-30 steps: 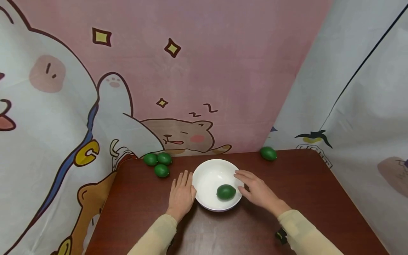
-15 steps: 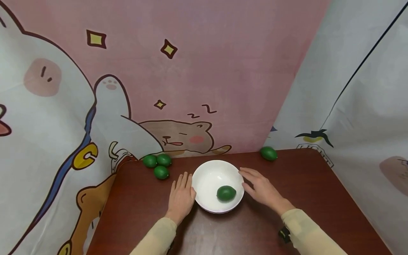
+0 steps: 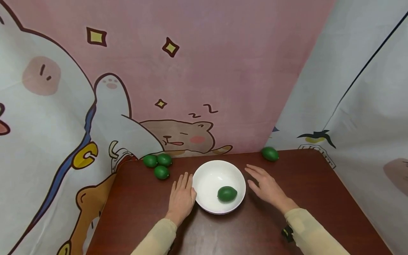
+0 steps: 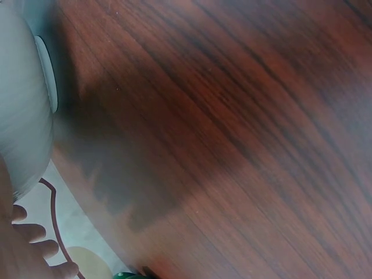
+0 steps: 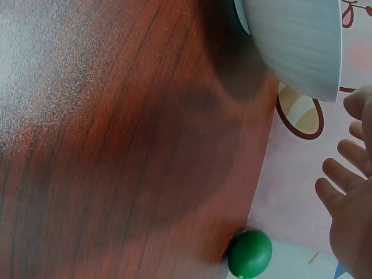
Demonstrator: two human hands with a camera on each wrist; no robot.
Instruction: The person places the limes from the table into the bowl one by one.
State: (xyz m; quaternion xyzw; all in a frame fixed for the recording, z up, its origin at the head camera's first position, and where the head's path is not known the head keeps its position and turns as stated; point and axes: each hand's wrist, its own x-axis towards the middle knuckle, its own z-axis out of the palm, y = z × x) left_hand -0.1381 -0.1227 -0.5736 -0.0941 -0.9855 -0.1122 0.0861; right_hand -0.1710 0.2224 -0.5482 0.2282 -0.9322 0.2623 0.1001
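Observation:
A white bowl [image 3: 207, 180] stands on the table between the two hands, with one green lime [image 3: 227, 194] lying in its right part. My left hand [image 3: 182, 200] touches the bowl's left side, its fingers straight and pointing away from me. To the right of the bowl, my right hand [image 3: 267, 186] hovers just off the rim with fingers extended and nothing in its grasp. In the right wrist view, a gap separates those fingers [image 5: 343, 174] from the bowl [image 5: 299, 46]. The left wrist view catches the bowl's outer wall [image 4: 23, 104] beside the left fingers.
Three limes [image 3: 161, 172] are grouped at the table's back left. Another lime [image 3: 270, 153] sits at the back right edge, also visible in the right wrist view. Behind the dark wooden table [image 3: 216, 235] hangs a cloth [image 3: 242, 71] printed with cartoon animals.
My right hand has drawn away from the bowl's rim toward the right. The left hand stays against the bowl, and the lime inside keeps its place.

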